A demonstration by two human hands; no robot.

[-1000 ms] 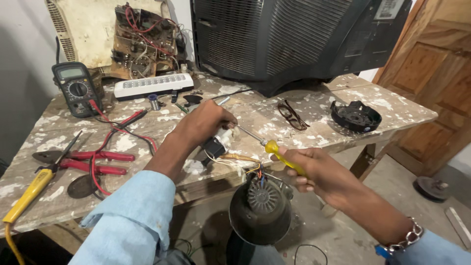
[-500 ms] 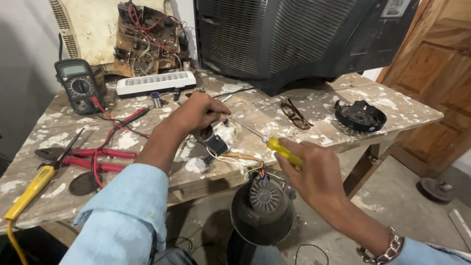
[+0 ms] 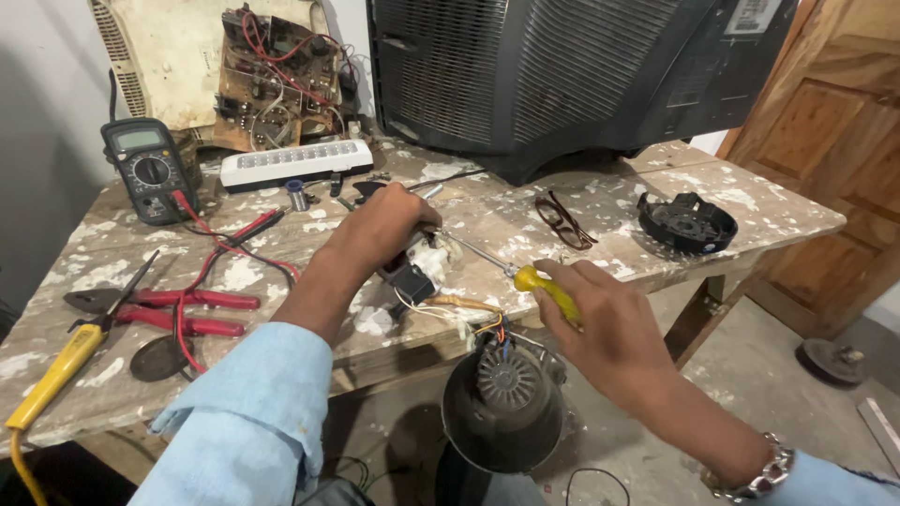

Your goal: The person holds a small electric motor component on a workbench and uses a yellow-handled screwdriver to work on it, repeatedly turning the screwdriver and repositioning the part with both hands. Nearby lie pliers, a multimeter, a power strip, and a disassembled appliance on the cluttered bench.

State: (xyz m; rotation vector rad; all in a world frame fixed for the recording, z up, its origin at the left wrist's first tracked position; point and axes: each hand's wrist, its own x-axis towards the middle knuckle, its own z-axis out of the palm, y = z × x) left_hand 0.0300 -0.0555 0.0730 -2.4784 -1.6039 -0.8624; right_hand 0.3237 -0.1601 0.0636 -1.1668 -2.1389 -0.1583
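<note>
A worn wooden bench (image 3: 600, 201), blotched with white paint, fills the scene from near left to far right. Beyond it stand a dark television back (image 3: 562, 75), an exposed circuit board (image 3: 272, 80) and, at far right, a wooden door (image 3: 834, 159); the floor is bare concrete.

The left hand (image 3: 380, 230) is closed over a small switch block (image 3: 417, 272) at the bench's near edge. The right hand (image 3: 605, 323) pinches one yellow-handled screwdriver (image 3: 534, 281), its shaft angled toward the block. Thin wires (image 3: 469, 319) run from the block down to one round motor (image 3: 502, 403) just below the edge.

Also on the bench: one multimeter (image 3: 150, 169) far left, one white LED lamp (image 3: 295, 164), one red-handled pliers (image 3: 173, 311), one pair of glasses (image 3: 562, 220), one black round cover (image 3: 687, 223).
</note>
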